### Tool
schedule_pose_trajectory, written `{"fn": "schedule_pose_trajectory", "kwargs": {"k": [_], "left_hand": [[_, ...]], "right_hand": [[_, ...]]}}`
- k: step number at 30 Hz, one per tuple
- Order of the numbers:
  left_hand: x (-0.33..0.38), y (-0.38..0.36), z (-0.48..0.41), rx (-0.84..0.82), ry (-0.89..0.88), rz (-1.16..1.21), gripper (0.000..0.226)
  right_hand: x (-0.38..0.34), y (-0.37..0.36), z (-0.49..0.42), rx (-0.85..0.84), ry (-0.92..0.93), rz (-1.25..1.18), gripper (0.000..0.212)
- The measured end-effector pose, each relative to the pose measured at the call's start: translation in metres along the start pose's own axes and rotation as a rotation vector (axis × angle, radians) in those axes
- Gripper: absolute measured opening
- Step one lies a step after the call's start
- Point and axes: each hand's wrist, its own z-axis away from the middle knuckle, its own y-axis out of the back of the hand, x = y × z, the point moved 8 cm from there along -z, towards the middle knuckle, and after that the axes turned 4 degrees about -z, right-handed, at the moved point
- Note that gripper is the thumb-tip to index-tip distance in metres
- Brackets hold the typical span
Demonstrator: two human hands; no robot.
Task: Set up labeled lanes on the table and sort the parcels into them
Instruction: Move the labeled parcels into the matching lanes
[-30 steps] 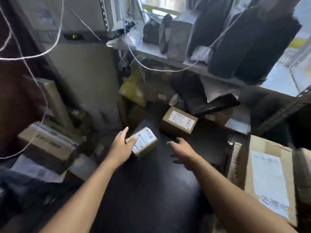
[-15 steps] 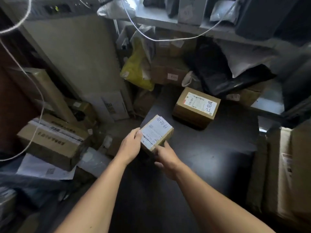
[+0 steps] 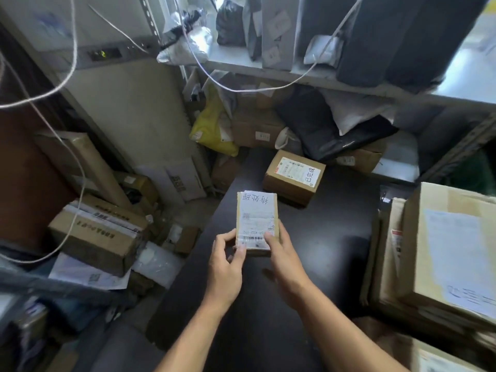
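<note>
A small cardboard parcel (image 3: pixel 257 214) with a white label and handwritten characters lies lengthwise near the left edge of the black table (image 3: pixel 330 242). My left hand (image 3: pixel 228 264) pinches its near left corner with thumb and fingers. My right hand (image 3: pixel 281 259) grips its near right side, thumb on the label. A second cardboard parcel (image 3: pixel 294 176), also labelled with handwriting, sits farther back on the table, apart from the first.
A stack of large cardboard boxes (image 3: pixel 442 253) fills the table's right side. Behind the table lie a yellow bag (image 3: pixel 212 127), black bags (image 3: pixel 322 124) and boxes under a shelf (image 3: pixel 295 73). Cartons (image 3: pixel 99 232) crowd the floor at left. White cords (image 3: pixel 69 146) hang there.
The small parcel has turned from a slant to lengthwise and come nearer to me. My right hand reached in and took hold of it beside my left hand.
</note>
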Motion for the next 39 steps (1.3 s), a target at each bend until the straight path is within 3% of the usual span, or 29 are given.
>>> {"fn": "schedule_pose_trajectory", "kwargs": {"k": [7, 11, 14, 16, 20, 22, 25, 31, 34, 36, 39], "left_hand": [[0.057, -0.018, 0.062, 0.034, -0.125, -0.024, 0.017], [0.084, 0.002, 0.053, 0.121, -0.115, 0.156, 0.020], [0.120, 0.015, 0.036, 0.161, -0.131, 0.167, 0.015], [0.140, 0.003, 0.029, -0.008, -0.096, 0.089, 0.017], [0.151, -0.054, 0.056, -0.660, 0.083, -0.097, 0.028], [0.150, -0.074, 0.082, -0.903, 0.218, -0.015, 0.033], [0.152, -0.089, 0.103, -1.045, 0.287, 0.143, 0.044], [0.163, -0.104, 0.114, -0.948, 0.192, 0.132, 0.047], [0.161, -0.108, 0.116, -0.876, 0.179, 0.166, 0.046], [0.162, -0.109, 0.117, -0.806, 0.161, 0.207, 0.045], [0.168, -0.112, 0.118, -0.684, 0.110, 0.284, 0.042]], "right_hand": [[-0.034, 0.056, 0.061, 0.119, 0.052, -0.037, 0.042], [-0.064, 0.097, 0.090, 0.237, 0.018, 0.026, 0.049], [-0.095, 0.116, 0.104, 0.132, -0.028, 0.123, 0.049], [-0.115, 0.120, 0.113, -0.004, -0.064, 0.166, 0.047], [-0.148, 0.121, 0.128, -0.241, -0.126, 0.143, 0.052], [-0.164, 0.122, 0.135, -0.295, -0.124, 0.163, 0.054], [-0.180, 0.128, 0.145, -0.312, -0.124, 0.265, 0.044], [-0.195, 0.148, 0.156, -0.215, -0.094, 0.350, 0.036], [-0.208, 0.179, 0.152, 0.087, 0.077, 0.487, 0.038], [-0.211, 0.203, 0.164, 0.351, 0.201, 0.411, 0.034], [-0.184, 0.207, 0.198, 0.453, 0.252, 0.266, 0.039]]}}
